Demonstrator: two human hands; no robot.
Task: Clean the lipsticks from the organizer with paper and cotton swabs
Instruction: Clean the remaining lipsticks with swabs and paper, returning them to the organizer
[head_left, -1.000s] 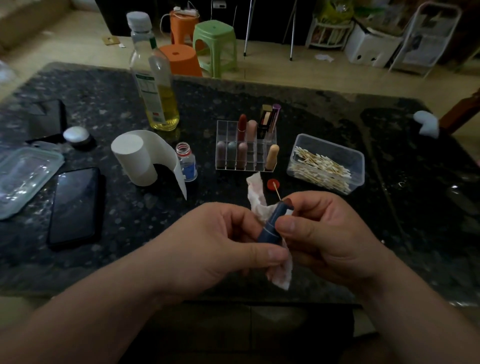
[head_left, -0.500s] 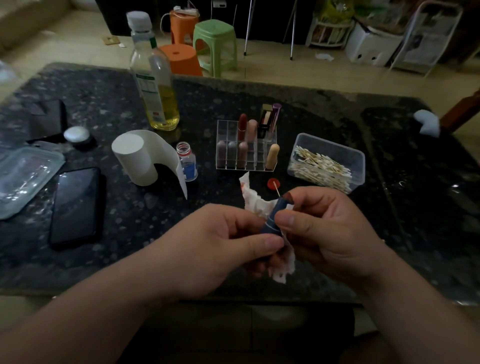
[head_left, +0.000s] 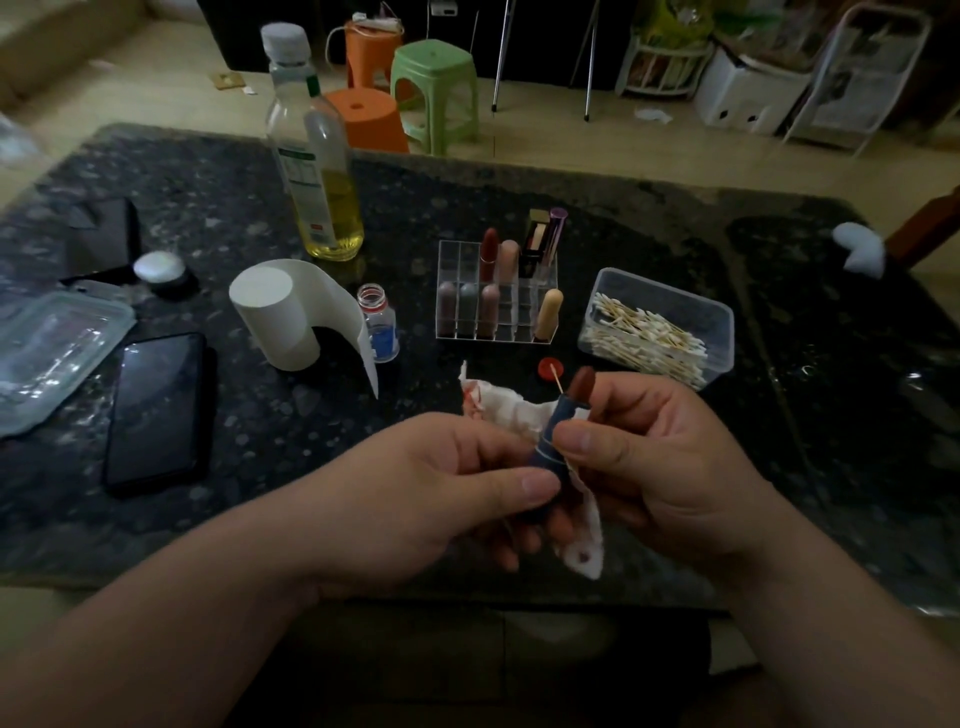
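1. The dark blue lipstick tube, dark red stick wound out, is above the near edge of the dark speckled table, between your hands.
2. Your left hand pinches its base; your right hand grips the barrel; crumpled, red-stained white paper is bunched behind it.
3. Judged light, rigid and smooth: hold the casing. The waxy stick looks soft and smear-prone, so never squeeze it.

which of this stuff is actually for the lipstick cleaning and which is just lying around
For the job:
lipstick, gripped by left hand and right hand
stained paper
organizer
box of cotton swabs
paper roll

Just lying about:
phone
plastic lid
green stool
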